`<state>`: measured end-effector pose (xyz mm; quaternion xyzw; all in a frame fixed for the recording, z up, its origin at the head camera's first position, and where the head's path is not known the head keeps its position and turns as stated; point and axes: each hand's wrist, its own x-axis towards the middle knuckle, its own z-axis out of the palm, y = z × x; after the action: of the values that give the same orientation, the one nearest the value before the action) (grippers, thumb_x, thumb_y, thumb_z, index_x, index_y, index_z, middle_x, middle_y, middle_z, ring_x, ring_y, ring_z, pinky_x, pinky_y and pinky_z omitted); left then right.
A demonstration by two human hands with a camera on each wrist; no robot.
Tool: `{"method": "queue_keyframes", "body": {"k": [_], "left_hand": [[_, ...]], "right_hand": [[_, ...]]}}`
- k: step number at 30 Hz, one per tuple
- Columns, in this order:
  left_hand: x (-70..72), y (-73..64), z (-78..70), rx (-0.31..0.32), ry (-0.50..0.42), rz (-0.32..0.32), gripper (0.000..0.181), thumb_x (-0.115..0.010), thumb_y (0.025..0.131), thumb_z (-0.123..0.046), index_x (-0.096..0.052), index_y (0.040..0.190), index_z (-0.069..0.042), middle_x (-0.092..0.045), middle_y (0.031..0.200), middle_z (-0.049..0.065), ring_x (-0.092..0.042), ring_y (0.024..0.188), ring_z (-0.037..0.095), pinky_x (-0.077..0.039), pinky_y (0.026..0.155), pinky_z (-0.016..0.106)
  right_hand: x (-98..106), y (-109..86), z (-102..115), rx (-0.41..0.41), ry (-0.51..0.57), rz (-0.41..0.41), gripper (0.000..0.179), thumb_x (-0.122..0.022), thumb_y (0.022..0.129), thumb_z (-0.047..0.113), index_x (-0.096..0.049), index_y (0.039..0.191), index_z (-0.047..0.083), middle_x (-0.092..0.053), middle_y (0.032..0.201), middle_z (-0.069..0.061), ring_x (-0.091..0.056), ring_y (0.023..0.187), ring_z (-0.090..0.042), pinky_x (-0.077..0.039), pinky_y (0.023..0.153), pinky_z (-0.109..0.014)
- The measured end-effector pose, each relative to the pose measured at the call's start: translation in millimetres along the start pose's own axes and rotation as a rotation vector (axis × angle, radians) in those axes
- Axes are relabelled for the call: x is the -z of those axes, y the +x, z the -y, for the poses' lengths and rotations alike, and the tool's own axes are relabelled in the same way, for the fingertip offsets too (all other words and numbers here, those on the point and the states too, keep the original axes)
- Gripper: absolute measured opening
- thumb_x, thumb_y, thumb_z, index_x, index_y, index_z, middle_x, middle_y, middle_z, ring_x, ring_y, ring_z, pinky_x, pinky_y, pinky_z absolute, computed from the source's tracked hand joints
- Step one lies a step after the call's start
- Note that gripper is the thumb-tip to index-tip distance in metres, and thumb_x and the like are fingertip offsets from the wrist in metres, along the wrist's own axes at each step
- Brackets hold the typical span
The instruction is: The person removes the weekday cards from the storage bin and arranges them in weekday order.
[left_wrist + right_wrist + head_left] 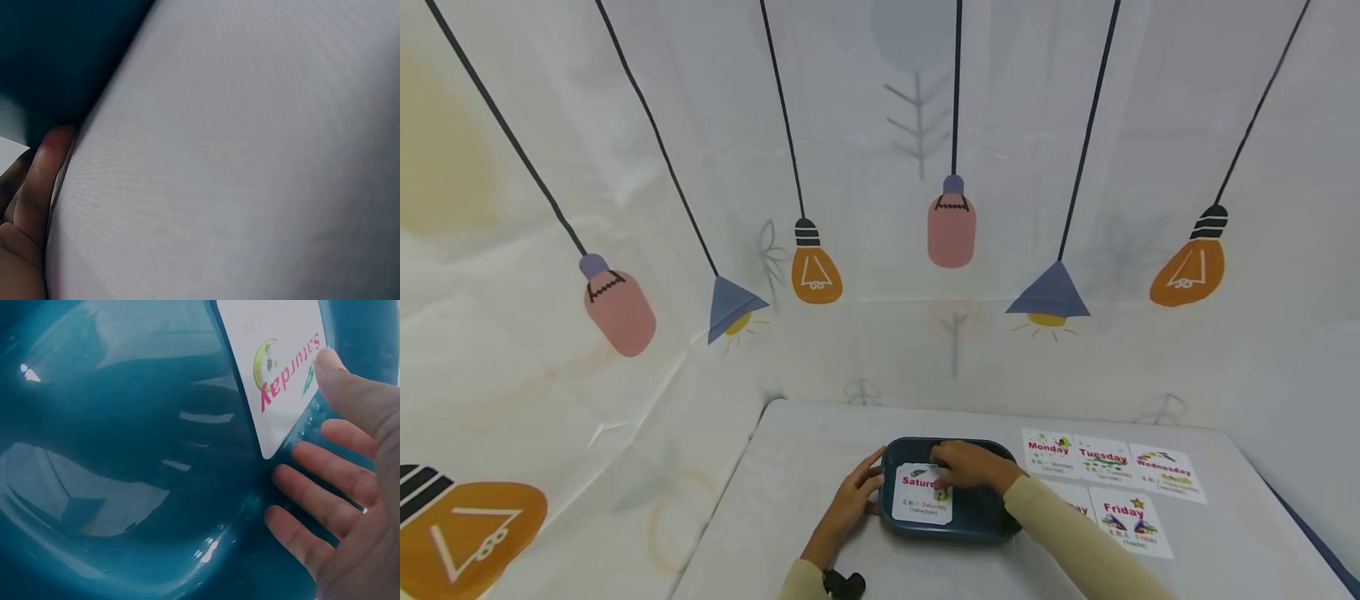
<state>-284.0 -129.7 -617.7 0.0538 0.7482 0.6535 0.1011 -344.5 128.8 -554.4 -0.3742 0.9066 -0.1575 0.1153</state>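
Observation:
A dark blue-green tray point(976, 518) stands on the table, with a white "Saturday" card point(913, 506) in its left part. My left hand point(850, 500) rests against the tray's left side; the left wrist view shows fairly straight fingers point(39, 181) along its wall. Reaching over the tray, my right hand point(968, 465) covers the card's upper right part. In the right wrist view, the right thumb point(353, 387) touches the edge of the Saturday card point(284, 356), while the other fingers point(319, 503) are spread loosely beside it above the tray point(125, 425).
Right of the tray, cards lie in two rows: Monday point(1048, 455), Tuesday point(1103, 460) and Wednesday point(1167, 472) above, then a partly hidden card point(1077, 498) and Friday point(1129, 523) below. The right forearm point(1075, 533) crosses before them. A white wall with printed lamps stands behind the table point(775, 500).

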Motion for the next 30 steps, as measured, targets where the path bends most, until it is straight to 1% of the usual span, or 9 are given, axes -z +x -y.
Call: {"method": "queue_keyframes", "body": {"k": [2, 4, 7, 12, 15, 17, 22, 26, 30], "left_hand": [[0.4, 0.6, -1.2, -0.001, -0.002, -0.005, 0.046, -0.050, 0.095, -0.033, -0.039, 0.138, -0.042, -0.045, 0.140, 0.015, -0.054, 0.113, 0.027, -0.056, 0.066, 0.036], [0.0, 1.0, -0.8, 0.006, 0.008, -0.015, 0.045, -0.051, 0.094, -0.034, -0.040, 0.137, -0.044, -0.045, 0.140, 0.014, -0.053, 0.114, 0.026, -0.056, 0.067, 0.035], [-1.2, 0.9, 1.2, 0.017, 0.002, -0.018, 0.045, -0.051, 0.094, -0.033, -0.040, 0.136, -0.044, -0.045, 0.140, 0.014, -0.054, 0.113, 0.026, -0.056, 0.067, 0.035], [-1.6, -0.3, 3.1, 0.008, 0.009, -0.020, 0.046, -0.050, 0.095, -0.032, -0.039, 0.138, -0.042, -0.045, 0.140, 0.015, -0.055, 0.112, 0.026, -0.056, 0.066, 0.035], [-1.0, -0.8, 2.9, 0.001, 0.005, -0.017, 0.045, -0.049, 0.095, -0.032, -0.038, 0.138, -0.043, -0.044, 0.141, 0.016, -0.055, 0.112, 0.026, -0.056, 0.067, 0.035], [-1.1, -1.5, 3.8, -0.002, -0.005, -0.012, 0.045, -0.050, 0.095, -0.033, -0.039, 0.137, -0.043, -0.043, 0.141, 0.016, -0.055, 0.112, 0.026, -0.056, 0.067, 0.035], [-0.7, -2.5, 7.6, -0.023, -0.055, 0.009, 0.046, -0.051, 0.094, -0.030, -0.040, 0.138, -0.039, -0.042, 0.142, 0.019, -0.056, 0.111, 0.027, -0.056, 0.066, 0.037], [0.2, -0.2, 9.1, -0.043, -0.052, 0.022, 0.047, -0.051, 0.095, -0.029, -0.039, 0.139, -0.039, -0.044, 0.141, 0.017, -0.056, 0.110, 0.026, -0.056, 0.065, 0.037], [1.6, 2.7, 9.3, -0.060, -0.040, 0.032, 0.048, -0.051, 0.095, -0.030, -0.038, 0.140, -0.038, -0.044, 0.140, 0.017, -0.057, 0.108, 0.025, -0.056, 0.064, 0.037]], "right_hand": [[-1, 1.7, 2, -0.015, -0.023, 0.005, 0.041, -0.070, 0.080, 0.036, -0.062, 0.112, 0.011, -0.063, 0.099, 0.000, -0.050, 0.078, -0.005, -0.051, 0.079, -0.030], [-2, 1.9, 4, -0.053, -0.039, 0.020, 0.043, -0.072, 0.078, 0.037, -0.062, 0.113, 0.013, -0.062, 0.098, 0.002, -0.050, 0.078, -0.005, -0.052, 0.080, -0.031], [-4, 1.0, 10, -0.096, -0.082, 0.035, 0.049, -0.074, 0.074, 0.041, -0.062, 0.114, 0.014, -0.059, 0.095, 0.003, -0.049, 0.076, -0.006, -0.052, 0.078, -0.032], [-8, 2.8, 19, -0.105, -0.221, 0.053, 0.068, -0.076, 0.064, 0.055, -0.062, 0.113, 0.011, -0.055, 0.095, 0.002, -0.048, 0.077, -0.008, -0.052, 0.079, -0.032], [-9, 4.6, 23, -0.115, -0.278, 0.068, 0.072, -0.075, 0.062, 0.060, -0.062, 0.113, 0.012, -0.055, 0.098, 0.001, -0.048, 0.080, -0.010, -0.052, 0.081, -0.033], [-11, 5.4, 26, -0.129, -0.283, 0.078, 0.074, -0.076, 0.060, 0.059, -0.061, 0.115, 0.012, -0.055, 0.101, -0.001, -0.049, 0.083, -0.012, -0.052, 0.083, -0.035], [-18, 7.6, 29, -0.142, -0.299, 0.083, 0.081, -0.081, 0.056, 0.055, -0.056, 0.120, 0.012, -0.054, 0.111, -0.006, -0.050, 0.092, -0.018, -0.050, 0.089, -0.040], [-23, 10.0, 26, -0.140, -0.364, 0.063, 0.084, -0.080, 0.055, 0.057, -0.055, 0.120, 0.011, -0.053, 0.110, -0.005, -0.050, 0.093, -0.019, -0.050, 0.089, -0.041], [-23, 12.1, 26, -0.175, -0.341, 0.072, 0.083, -0.081, 0.055, 0.054, -0.054, 0.119, 0.009, -0.053, 0.108, -0.006, -0.049, 0.091, -0.020, -0.049, 0.089, -0.042]]}}
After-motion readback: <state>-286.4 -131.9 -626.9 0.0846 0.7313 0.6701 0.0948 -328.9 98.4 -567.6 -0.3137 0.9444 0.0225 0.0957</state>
